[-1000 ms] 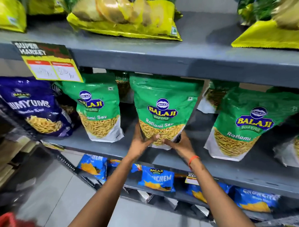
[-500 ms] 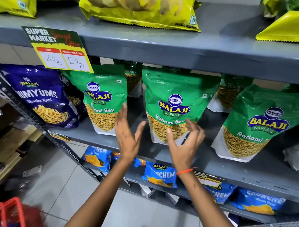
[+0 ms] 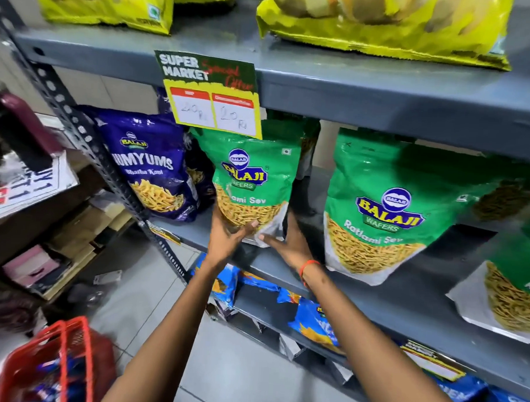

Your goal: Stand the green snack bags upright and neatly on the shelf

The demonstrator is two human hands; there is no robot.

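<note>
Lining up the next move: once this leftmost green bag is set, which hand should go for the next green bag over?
The right hand, probably. It cups the right bottom corner of the leftmost green bag, on the side nearest the next green bag. The left hand holds the bag's left side and would have to cross over.

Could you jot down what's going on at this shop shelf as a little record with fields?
place: grey metal shelf in a shop
bag being handled: green snack bag, upright, beside a purple bag
left hand: cupping the bag's lower left side
right hand: at the bag's lower right corner
next green bag: leaning, to the right
sign: price tag hanging above
floor: red basket, lower left
</note>
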